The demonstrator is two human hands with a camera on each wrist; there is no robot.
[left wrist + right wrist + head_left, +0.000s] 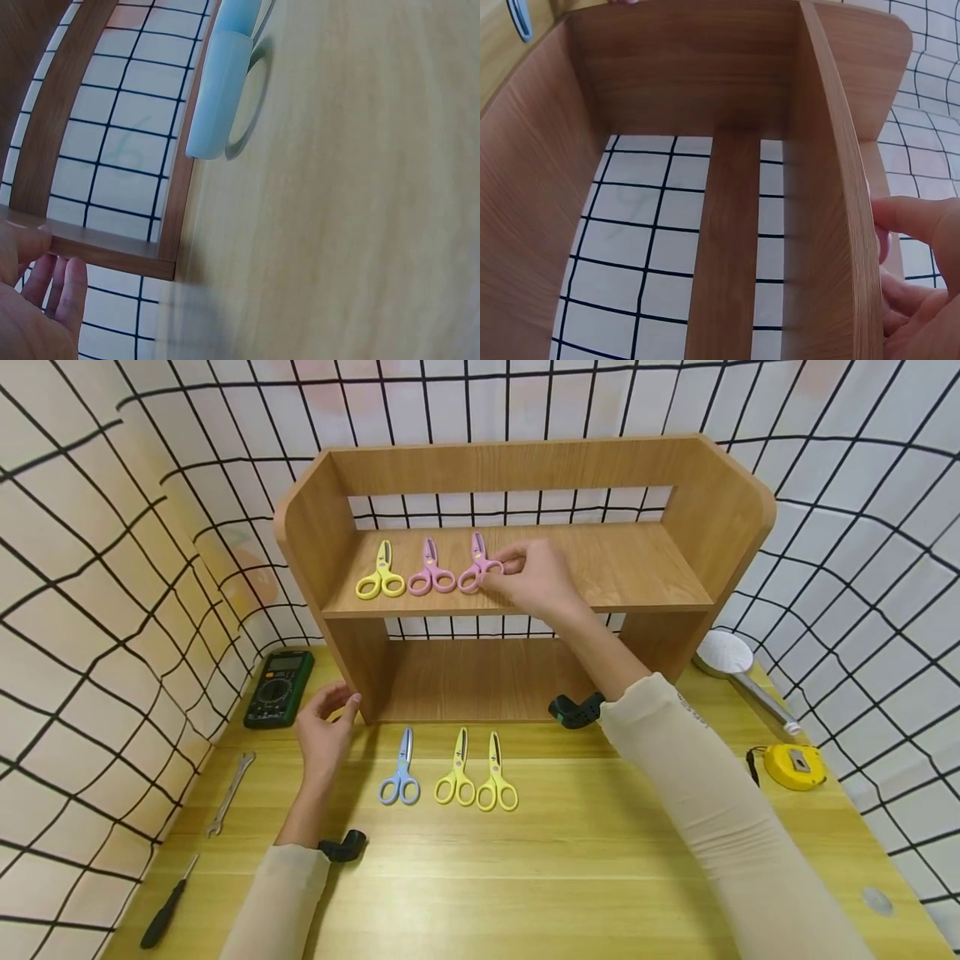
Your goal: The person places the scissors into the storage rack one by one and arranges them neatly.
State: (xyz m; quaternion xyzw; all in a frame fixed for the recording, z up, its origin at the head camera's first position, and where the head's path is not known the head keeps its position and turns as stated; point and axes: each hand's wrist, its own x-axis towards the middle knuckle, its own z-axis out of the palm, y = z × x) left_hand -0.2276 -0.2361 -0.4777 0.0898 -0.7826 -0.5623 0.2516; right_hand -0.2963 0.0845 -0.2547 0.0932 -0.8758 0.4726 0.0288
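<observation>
On the upper deck of a wooden desk shelf (615,560), my right hand (536,578) pinches the handle of a pair of pink scissors (478,558), blades pointing back. Left of them lie another pair of pink scissors (431,568) and yellow scissors (383,572). In the right wrist view the shelf board mostly hides the held pair. My left hand (327,727) holds the front edge of the shelf's left side panel, thumb and fingers on opposite faces in the left wrist view. In front of the shelf lie blue scissors (403,768) and two yellow pairs, one (461,768) beside the other (495,774).
On the table's left are a green multimeter (279,689), a wrench (231,793) and a screwdriver (168,906). At right lie a metal ladle-like utensil (742,672) and a yellow tape measure (797,767). Black-gridded white cloth (862,527) encloses the table.
</observation>
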